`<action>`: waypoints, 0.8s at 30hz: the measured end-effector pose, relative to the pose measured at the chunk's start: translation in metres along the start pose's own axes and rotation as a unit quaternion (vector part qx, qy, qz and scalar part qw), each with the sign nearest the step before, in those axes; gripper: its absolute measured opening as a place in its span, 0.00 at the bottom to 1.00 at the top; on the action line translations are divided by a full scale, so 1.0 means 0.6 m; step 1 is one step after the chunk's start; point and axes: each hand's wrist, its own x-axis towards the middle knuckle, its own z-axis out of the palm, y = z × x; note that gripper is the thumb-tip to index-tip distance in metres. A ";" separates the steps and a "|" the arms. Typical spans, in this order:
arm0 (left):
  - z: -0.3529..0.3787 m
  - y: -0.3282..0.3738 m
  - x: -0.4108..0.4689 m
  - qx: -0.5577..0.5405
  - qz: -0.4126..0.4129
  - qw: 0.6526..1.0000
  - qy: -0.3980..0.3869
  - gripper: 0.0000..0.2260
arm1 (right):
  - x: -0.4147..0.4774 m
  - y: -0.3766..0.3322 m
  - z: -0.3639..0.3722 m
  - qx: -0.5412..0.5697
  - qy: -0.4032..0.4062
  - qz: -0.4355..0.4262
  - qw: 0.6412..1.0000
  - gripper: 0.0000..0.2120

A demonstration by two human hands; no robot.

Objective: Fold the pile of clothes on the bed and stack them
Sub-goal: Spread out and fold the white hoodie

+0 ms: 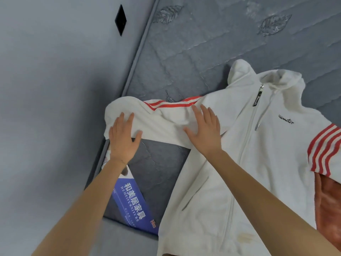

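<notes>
A white zip-up hooded jacket [262, 154] with red stripes on both sleeves lies face up on the grey quilted mattress [193, 58]. Its left-hand sleeve [158, 119] stretches out sideways toward the mattress edge. My left hand [122, 134] lies flat on the cuff end of that sleeve, fingers straight. My right hand [203, 128] presses flat on the same sleeve near the shoulder, fingers spread. Under the jacket's right side a reddish-brown garment [328, 204] shows, mostly hidden.
A blue label with white lettering [132, 206] is fixed on the mattress near its front corner. The grey floor [46, 108] runs along the left of the bed, with a black diamond-shaped mark [120, 19] on it. The mattress edge passes just left of my left hand.
</notes>
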 end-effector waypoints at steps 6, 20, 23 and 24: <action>-0.010 -0.033 0.030 -0.008 0.003 1.000 0.027 0.24 | 0.068 -0.065 0.022 -0.006 -0.005 -0.088 0.996 0.34; -0.062 -0.066 0.171 0.002 0.004 0.998 -0.057 0.11 | 0.155 -0.132 0.042 0.019 -0.028 -0.099 0.995 0.11; -0.081 -0.098 0.155 -0.025 -0.002 0.994 -0.106 0.05 | 0.169 -0.154 0.009 0.108 0.014 -0.080 0.991 0.10; -0.088 -0.109 0.147 -0.030 -0.009 0.993 -0.115 0.05 | 0.173 -0.163 0.002 0.110 0.019 -0.088 0.990 0.09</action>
